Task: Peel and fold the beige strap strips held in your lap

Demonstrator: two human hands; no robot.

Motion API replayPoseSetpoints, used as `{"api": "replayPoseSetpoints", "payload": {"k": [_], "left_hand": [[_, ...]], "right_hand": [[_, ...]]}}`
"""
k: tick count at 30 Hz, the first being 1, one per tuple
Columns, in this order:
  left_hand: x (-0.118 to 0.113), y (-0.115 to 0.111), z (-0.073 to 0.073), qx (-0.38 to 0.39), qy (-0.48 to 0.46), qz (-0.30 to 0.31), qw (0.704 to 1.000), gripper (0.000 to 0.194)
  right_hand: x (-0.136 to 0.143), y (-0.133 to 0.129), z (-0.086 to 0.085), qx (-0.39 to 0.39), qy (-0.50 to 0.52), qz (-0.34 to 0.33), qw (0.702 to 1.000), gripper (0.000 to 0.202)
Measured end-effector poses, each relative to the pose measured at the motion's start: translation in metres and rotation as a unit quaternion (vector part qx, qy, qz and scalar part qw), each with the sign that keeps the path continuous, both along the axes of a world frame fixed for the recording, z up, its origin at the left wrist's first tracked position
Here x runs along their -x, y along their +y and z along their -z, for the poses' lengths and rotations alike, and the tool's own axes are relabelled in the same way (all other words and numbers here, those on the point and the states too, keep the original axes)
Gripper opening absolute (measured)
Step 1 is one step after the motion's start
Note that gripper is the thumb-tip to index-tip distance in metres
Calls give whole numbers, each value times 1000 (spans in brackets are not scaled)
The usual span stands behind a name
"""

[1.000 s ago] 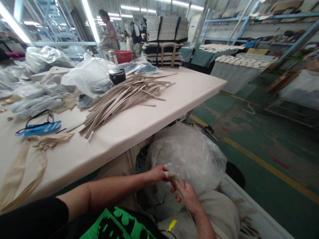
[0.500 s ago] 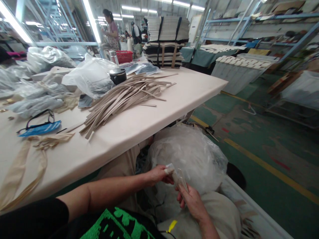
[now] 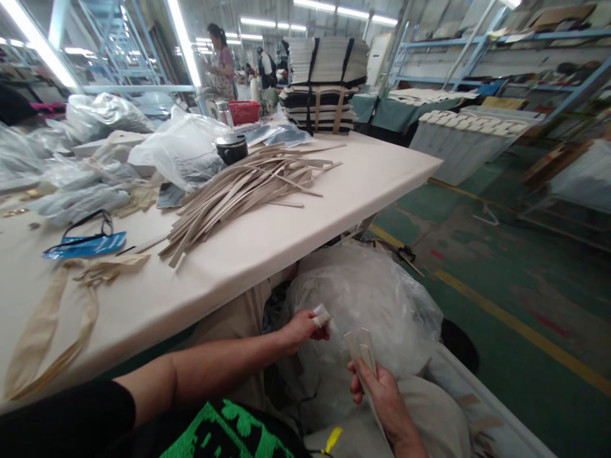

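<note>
My left hand [image 3: 303,329] is closed around a small whitish, shiny piece [image 3: 323,313] in front of the big clear plastic bag; its exact kind I cannot make out. A pale wrap circles one finger. To its right, my right hand [image 3: 384,391] grips a few flat beige strips [image 3: 361,348], their ends pointing up and away from me. The two hands are apart. A large clear plastic bag [image 3: 367,292] with pale contents bulges just beyond them, beside the table edge.
On the table [image 3: 238,248] lie a heap of beige strips [image 3: 248,184], eyeglasses [image 3: 81,232] on a blue packet, a beige cloth band [image 3: 35,324], a dark lidded mug [image 3: 231,149] and plastic bags [image 3: 179,149]. A pale bin [image 3: 496,407] stands at my right.
My right hand has moved away from the left with the strips, down and to the right. The left hand keeps the whitish piece, which has come apart from the strips.
</note>
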State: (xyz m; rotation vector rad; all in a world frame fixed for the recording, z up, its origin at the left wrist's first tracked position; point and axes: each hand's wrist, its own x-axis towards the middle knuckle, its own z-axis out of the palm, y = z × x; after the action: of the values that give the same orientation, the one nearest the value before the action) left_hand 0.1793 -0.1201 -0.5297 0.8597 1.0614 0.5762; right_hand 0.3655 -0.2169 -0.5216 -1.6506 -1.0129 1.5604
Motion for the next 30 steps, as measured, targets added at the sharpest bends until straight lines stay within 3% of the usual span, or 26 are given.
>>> {"api": "replayPoseSetpoints", "payload": {"k": [5, 9, 17, 30], "left_hand": [[-1, -1, 5, 16, -11, -15, 1000, 63], [-2, -4, 9, 21, -26, 14, 999, 62], [-2, -8, 5, 18, -18, 32, 999, 63], [-2, -12, 0, 24, -35, 54, 998, 55]], "right_hand": [[3, 1, 5, 1, -16, -36, 999, 51], [5, 3, 9, -13, -21, -48, 999, 50], [2, 4, 13, -23, -29, -3, 999, 51], [8, 4, 11, -31, -48, -86, 995, 50]]}}
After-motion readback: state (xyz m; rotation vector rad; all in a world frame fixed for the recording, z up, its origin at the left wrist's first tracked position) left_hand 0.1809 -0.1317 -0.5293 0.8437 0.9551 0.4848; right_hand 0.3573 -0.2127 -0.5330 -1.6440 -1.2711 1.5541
